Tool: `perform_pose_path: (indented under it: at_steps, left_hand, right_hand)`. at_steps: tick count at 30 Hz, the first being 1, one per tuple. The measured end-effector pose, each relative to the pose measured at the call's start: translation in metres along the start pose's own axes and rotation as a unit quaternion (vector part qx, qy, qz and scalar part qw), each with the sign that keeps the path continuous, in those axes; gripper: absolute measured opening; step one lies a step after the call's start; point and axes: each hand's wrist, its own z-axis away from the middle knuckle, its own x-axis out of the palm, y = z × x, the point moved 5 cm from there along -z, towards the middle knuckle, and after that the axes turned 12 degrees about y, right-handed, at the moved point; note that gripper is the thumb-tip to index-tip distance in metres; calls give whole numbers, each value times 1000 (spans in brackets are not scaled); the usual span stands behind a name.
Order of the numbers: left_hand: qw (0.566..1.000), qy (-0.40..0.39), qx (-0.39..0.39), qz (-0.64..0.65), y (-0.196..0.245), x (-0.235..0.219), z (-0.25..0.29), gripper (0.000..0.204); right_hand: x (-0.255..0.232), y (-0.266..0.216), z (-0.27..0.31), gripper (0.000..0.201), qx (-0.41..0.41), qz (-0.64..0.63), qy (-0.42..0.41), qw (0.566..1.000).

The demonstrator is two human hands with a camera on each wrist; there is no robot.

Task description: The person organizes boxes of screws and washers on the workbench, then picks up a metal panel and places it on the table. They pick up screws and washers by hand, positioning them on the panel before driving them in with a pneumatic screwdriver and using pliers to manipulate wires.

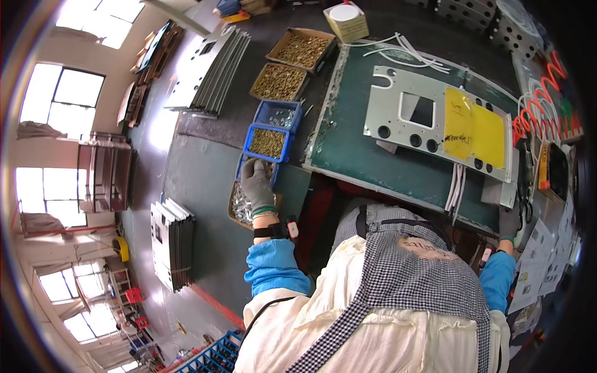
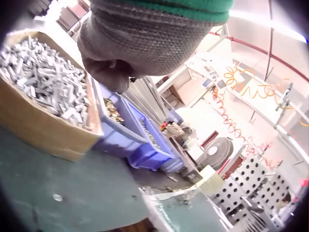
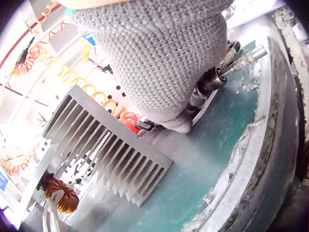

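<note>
The gloved left hand is over the nearest blue bin. In the left wrist view that hand has curled fingers beside a blue bin of brassy parts; whether it pinches any is hidden. At the bench's right side, the gloved right hand is partly hidden by the forearm angle. The right wrist view shows this hand gripping a tool with a dark ribbed collar and metal shaft, beside a finned metal block. A metal panel with yellow sheets lies on the green bench.
A cardboard box of silvery pieces adjoins the blue bins. Two boxes of brassy parts stand beyond them. Stacked metal panels are at left. White cables hang at the bench's front; red coiled hoses are at right.
</note>
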Motion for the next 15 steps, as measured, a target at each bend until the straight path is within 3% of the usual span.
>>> perform_pose_path:
  at_steps: [1,5,8,9,10,11,12,13,14,15]
  left_hand:
    - [996,3,-42,72,-5,16,-3,13]
    - [994,-98,0,-46,-10,64,0,13]
    - [993,-89,21,-73,-28,75,-10,15]
    - [986,-68,128,-80,-26,74,-14,17]
    - [981,-81,127,-124,-27,71,-22,17]
    - [967,-83,153,-184,-13,68,-18,17]
    - [984,-30,133,-118,-19,63,-22,16]
    - [983,-51,106,-144,-14,59,-24,22]
    - [991,-23,82,-106,-24,54,-35,28]
    - [979,-27,155,-128,-15,54,-39,30]
  right_hand:
    - [-3,-4,1,73,7,5,-4,1000]
    - [-10,-12,7,70,12,-4,10,1000]
    - [-3,-4,8,68,2,-39,30,999]
    - [-14,-17,11,70,33,-44,-10,998]
    - [-27,-32,14,70,-7,12,25,1000]
    - [-21,-28,14,70,-15,-10,33,999]
    - [-17,-27,15,63,-18,-43,51,998]
    - [-9,-19,17,60,-6,-49,65,997]
    - [-9,-18,16,60,-13,-30,62,998]
    - [-16,-25,18,61,-2,-11,73,997]
